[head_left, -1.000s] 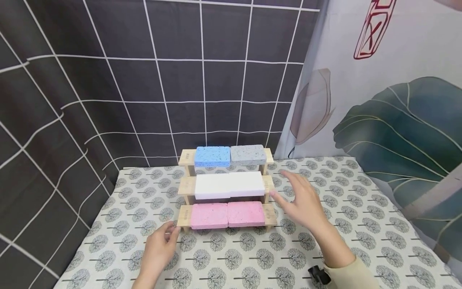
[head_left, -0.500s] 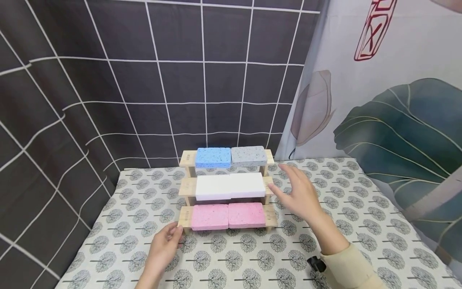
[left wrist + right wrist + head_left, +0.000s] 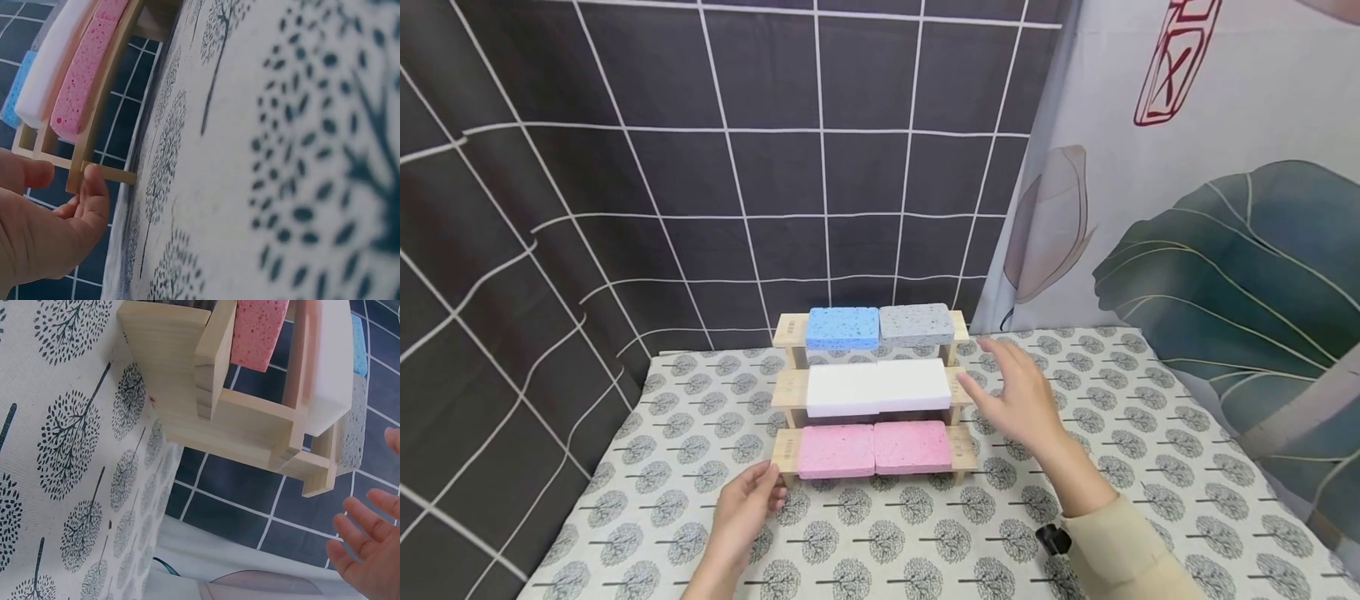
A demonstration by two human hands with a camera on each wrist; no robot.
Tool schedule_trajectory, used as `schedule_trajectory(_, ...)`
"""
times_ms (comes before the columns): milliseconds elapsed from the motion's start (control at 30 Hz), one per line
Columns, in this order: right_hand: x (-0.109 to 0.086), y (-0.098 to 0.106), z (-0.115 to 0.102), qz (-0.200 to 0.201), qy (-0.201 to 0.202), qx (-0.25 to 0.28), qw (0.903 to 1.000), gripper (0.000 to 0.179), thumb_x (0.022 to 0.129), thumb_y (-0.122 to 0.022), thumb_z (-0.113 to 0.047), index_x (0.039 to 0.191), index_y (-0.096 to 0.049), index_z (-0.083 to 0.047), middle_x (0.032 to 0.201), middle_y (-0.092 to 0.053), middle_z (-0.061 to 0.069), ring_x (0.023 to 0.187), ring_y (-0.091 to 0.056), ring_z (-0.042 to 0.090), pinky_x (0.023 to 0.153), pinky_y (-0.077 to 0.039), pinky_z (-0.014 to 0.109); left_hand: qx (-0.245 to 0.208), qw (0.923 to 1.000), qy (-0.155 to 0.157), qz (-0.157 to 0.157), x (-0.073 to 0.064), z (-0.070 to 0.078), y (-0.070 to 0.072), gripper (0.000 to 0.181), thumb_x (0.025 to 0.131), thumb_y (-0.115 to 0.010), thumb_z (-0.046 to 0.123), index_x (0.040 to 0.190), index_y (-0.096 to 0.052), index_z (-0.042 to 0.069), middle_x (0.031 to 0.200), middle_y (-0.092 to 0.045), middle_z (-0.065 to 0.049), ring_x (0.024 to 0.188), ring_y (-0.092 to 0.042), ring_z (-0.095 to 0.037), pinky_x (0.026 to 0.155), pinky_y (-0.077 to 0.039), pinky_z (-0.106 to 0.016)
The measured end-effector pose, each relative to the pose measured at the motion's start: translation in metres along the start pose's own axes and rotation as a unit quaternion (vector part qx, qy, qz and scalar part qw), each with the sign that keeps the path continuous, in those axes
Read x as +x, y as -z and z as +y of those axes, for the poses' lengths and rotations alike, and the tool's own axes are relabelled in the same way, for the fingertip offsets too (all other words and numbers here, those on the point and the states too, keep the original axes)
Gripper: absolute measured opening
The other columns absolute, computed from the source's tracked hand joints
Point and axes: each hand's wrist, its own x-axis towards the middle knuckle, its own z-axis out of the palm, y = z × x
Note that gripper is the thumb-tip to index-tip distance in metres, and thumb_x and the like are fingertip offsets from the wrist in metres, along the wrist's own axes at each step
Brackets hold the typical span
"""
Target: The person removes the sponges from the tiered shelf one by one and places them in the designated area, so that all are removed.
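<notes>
A three-tier wooden stand (image 3: pixel 788 388) holds sponges in pairs. A blue sponge (image 3: pixel 842 327) and a grey sponge (image 3: pixel 916 323) lie on the top tier, two white sponges (image 3: pixel 878 387) on the middle one, and two pink sponges (image 3: pixel 874 448) on the lowest. My left hand (image 3: pixel 739 510) is at the lowest tier's left end, thumb above the plank and fingers curled beneath it, as the left wrist view shows. Beside the stand's right side, my right hand (image 3: pixel 1017 396) is held with fingers spread and nothing in them, its thumb near the middle tier's end.
A cloth with a tree pattern (image 3: pixel 880 542) covers the table. Dark curtain with white grid lines (image 3: pixel 775 167) hangs behind and to the left. At the right hangs a pale curtain with a large leaf print (image 3: pixel 1240 267).
My left fingers have come in under the lowest plank's left end. My right hand has shifted slightly up and left. The sponges keep their places on the stand.
</notes>
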Motion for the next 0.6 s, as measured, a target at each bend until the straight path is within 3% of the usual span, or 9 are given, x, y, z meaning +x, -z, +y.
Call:
schedule_trajectory(233, 0.0003, -0.0036, 0.0028, 0.001, 0.001, 0.004, 1.0, 0.061, 0.092, -0.074, -0.036, 0.139, -0.055, -0.003, 0.133, -0.06, 0.018, 0.123, -0.055, 0.04, 0.106, -0.045, 0.065, -0.075, 0.9971, 0.016, 0.001, 0.0004, -0.0023, -0.0013, 0.05, 0.109, -0.046, 0.018, 0.142, -0.038, -0.018, 0.103, -0.062, -0.015, 0.085, -0.065, -0.014, 0.076, -0.064, -0.022)
schedule_trajectory(600, 0.0039, -0.0064, 0.0035, 0.003, 0.003, 0.007, 1.0, 0.059, 0.092, -0.074, -0.037, 0.139, -0.055, -0.006, 0.135, -0.06, 0.016, 0.124, -0.055, 0.038, 0.107, -0.045, 0.063, -0.118, 0.9928, 0.018, 0.016, 0.0034, -0.0063, -0.0073, 0.051, 0.107, -0.05, 0.013, 0.142, -0.035, -0.021, 0.101, -0.063, -0.016, 0.084, -0.068, -0.015, 0.079, -0.064, -0.024)
